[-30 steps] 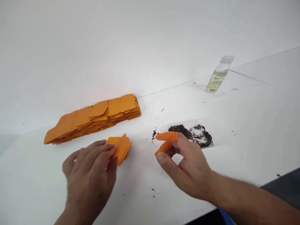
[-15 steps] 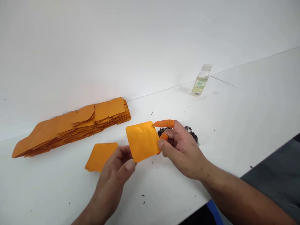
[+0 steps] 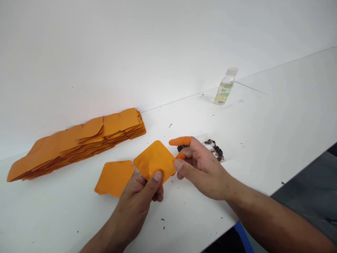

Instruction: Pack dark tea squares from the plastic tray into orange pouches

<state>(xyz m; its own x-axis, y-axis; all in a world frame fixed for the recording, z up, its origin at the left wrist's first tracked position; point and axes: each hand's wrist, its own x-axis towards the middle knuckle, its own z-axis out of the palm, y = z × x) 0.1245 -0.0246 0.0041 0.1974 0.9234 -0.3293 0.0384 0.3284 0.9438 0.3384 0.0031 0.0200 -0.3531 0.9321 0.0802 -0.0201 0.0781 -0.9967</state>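
An orange square piece [image 3: 154, 158] with rounded corners is held up between both hands, turned so one corner points up. My left hand [image 3: 144, 193] pinches its lower part, thumb on top. My right hand [image 3: 201, 163] holds its right corner between thumb and a finger; its index finger stretches out above the piece. Two fingers of this hand wear orange finger covers. Another orange piece [image 3: 113, 177] lies on the white table beside my left hand. Behind my right hand, a dark bristly object [image 3: 183, 148] is partly hidden.
A long row of overlapping orange pieces [image 3: 79, 140] lies at the back left against the white wall. A bottle of pale yellow liquid [image 3: 224, 88] stands at the back right. Dark bits [image 3: 217, 149] lie in a heap right of my right hand, with more scattered about.
The held piece has turned to a diamond position and moved slightly left. My left thumb has moved from its lower edge onto its face. The view has shifted slightly.
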